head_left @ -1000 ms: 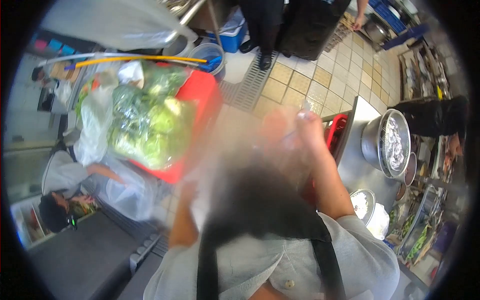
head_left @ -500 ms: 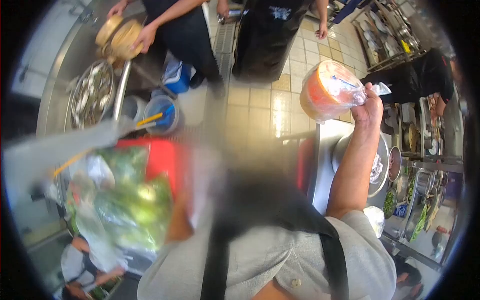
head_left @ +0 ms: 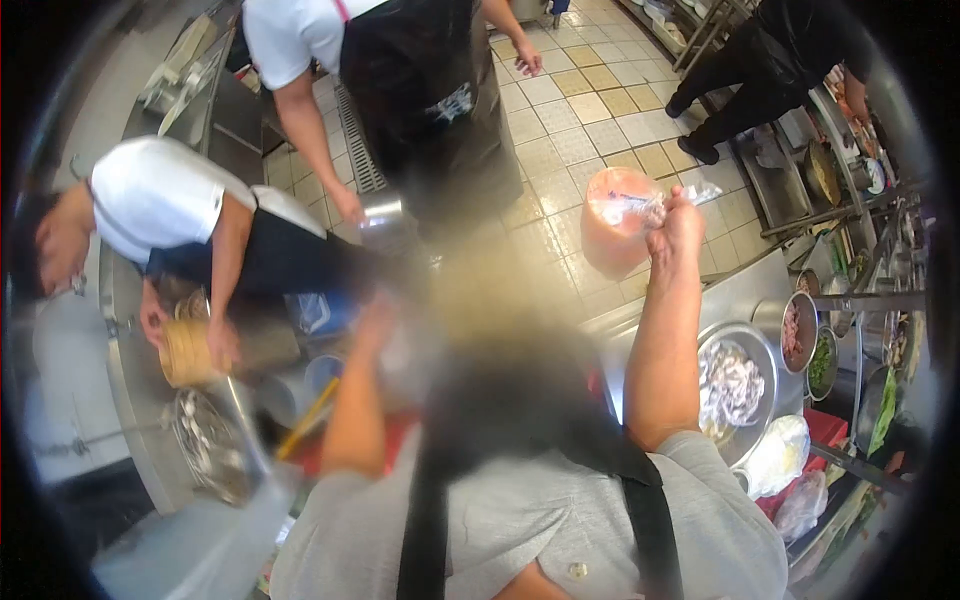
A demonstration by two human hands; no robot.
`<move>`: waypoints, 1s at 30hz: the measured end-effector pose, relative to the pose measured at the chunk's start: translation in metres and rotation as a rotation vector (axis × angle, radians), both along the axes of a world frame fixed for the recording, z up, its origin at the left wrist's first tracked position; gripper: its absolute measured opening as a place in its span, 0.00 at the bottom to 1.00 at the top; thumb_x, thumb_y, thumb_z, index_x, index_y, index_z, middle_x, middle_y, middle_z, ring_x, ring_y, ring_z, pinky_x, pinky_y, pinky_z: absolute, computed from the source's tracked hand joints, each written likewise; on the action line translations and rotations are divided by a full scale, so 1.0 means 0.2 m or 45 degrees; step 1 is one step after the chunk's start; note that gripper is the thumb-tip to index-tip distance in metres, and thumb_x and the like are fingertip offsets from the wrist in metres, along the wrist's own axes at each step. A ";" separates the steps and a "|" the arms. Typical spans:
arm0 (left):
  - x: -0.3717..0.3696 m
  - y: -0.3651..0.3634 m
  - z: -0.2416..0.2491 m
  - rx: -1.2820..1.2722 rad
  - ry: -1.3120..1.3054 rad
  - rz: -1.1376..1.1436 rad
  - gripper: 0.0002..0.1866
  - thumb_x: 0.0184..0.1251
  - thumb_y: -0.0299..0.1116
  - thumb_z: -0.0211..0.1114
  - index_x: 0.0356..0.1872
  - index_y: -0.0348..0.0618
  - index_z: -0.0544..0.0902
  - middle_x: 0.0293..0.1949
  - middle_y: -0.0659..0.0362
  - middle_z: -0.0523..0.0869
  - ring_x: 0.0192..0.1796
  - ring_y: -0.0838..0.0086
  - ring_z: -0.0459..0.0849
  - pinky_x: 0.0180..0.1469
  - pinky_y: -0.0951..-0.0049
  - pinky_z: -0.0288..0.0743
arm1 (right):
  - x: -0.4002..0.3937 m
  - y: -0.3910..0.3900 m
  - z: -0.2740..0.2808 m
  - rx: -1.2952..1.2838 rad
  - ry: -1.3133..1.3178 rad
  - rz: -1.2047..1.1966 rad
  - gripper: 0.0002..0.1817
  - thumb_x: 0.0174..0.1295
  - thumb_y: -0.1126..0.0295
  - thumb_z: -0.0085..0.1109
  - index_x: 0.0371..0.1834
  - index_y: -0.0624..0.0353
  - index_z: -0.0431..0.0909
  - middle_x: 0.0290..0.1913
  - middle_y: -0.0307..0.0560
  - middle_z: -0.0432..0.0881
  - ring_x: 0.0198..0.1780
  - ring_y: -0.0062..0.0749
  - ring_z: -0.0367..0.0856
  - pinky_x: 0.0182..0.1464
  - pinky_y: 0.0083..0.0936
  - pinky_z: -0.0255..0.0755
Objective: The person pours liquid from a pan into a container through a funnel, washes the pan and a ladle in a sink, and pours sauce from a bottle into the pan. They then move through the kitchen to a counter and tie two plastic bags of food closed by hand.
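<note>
My right hand [head_left: 677, 225] is closed on the gathered neck of a clear plastic bag, with my arm stretched forward. Inside the bag hangs an orange-red tub [head_left: 614, 222], held over the tiled floor. My left hand [head_left: 376, 322] is smeared by a blurred patch at the middle of the view, so its fingers and anything in them cannot be made out. Something whitish and blurred is beside it. Below my left forearm lies a red surface [head_left: 400, 430], partly covered by the blur.
A co-worker at the left holds a bamboo steamer [head_left: 185, 352] near a metal basin [head_left: 207, 440]. Another person in a black apron [head_left: 430, 110] stands ahead. At right, a bowl of pale strips [head_left: 730, 385] and smaller bowls sit on a steel counter [head_left: 650, 330].
The view has turned left. The bagged tub hangs lower, still in my right hand. The bagged greens have left view, and the steamer co-worker's head and white shirt now show.
</note>
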State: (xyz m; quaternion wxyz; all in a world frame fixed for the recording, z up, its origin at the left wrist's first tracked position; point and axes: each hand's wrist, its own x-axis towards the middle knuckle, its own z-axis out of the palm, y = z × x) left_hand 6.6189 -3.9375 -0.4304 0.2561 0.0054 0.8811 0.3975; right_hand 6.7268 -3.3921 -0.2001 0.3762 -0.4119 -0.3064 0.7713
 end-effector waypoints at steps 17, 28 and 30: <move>-0.58 0.31 -0.09 -0.487 -0.596 -0.670 0.17 0.71 0.35 0.48 0.51 0.39 0.80 0.51 0.43 0.81 0.54 0.54 0.79 0.59 0.57 0.70 | -0.25 0.92 -0.43 -0.100 -0.366 -0.562 0.07 0.68 0.74 0.46 0.46 0.61 0.70 0.37 0.48 0.76 0.32 0.40 0.81 0.24 0.38 0.78; -2.16 1.95 -0.30 -0.225 -0.197 -0.730 0.17 0.67 0.37 0.53 0.50 0.40 0.81 0.49 0.45 0.82 0.49 0.56 0.81 0.53 0.57 0.73 | -0.89 1.67 -0.43 -0.164 -0.435 -0.251 0.03 0.66 0.77 0.49 0.37 0.56 0.71 0.30 0.38 0.72 0.31 0.29 0.73 0.34 0.30 0.72; -2.47 2.22 -0.36 -0.182 -0.093 -0.654 0.17 0.67 0.37 0.54 0.50 0.41 0.81 0.48 0.46 0.83 0.48 0.57 0.82 0.52 0.57 0.73 | -1.09 1.81 -0.34 -0.139 -0.419 -0.182 0.04 0.64 0.79 0.49 0.36 0.56 0.71 0.29 0.38 0.72 0.30 0.28 0.72 0.33 0.30 0.72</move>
